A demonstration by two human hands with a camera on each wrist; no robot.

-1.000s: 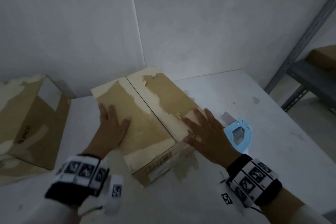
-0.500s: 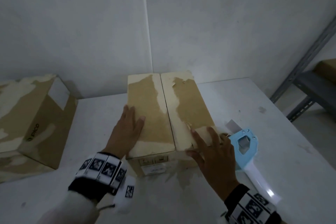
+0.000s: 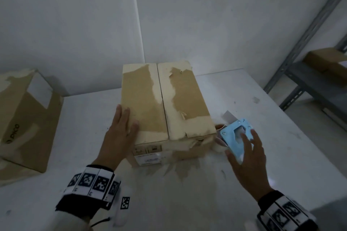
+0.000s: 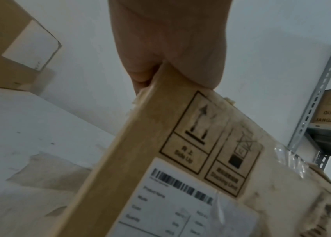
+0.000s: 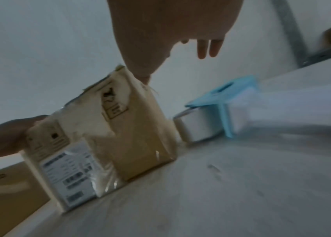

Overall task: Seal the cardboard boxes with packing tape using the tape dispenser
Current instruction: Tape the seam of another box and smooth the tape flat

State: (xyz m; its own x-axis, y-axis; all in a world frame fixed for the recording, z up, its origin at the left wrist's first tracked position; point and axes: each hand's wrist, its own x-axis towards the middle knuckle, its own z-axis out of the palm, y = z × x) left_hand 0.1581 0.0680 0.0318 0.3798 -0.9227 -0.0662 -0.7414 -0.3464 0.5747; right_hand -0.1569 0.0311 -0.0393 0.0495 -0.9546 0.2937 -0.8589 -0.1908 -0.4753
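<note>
A brown cardboard box (image 3: 163, 99) with torn, peeled top flaps stands on the white table (image 3: 262, 99), its centre seam running away from me. My left hand (image 3: 120, 133) lies flat with straight fingers on the box's near left top corner; the left wrist view shows the palm (image 4: 168, 48) over the box edge (image 4: 140, 144). A light-blue tape dispenser (image 3: 236, 137) with a clear tape roll (image 5: 197, 126) lies just right of the box (image 5: 109, 128). My right hand (image 3: 247, 154) hovers over the dispenser with fingers spread, holding nothing.
A second, larger cardboard box (image 3: 24, 118) lies at the table's left edge. A grey metal shelf rack (image 3: 309, 73) with another box on it stands to the right. White walls close off the back. Torn paper residue marks the table in front of the box.
The box has been turned so its seam points away from me. My right hand left the box top and moved right over the tape dispenser. The left hand stayed on the box.
</note>
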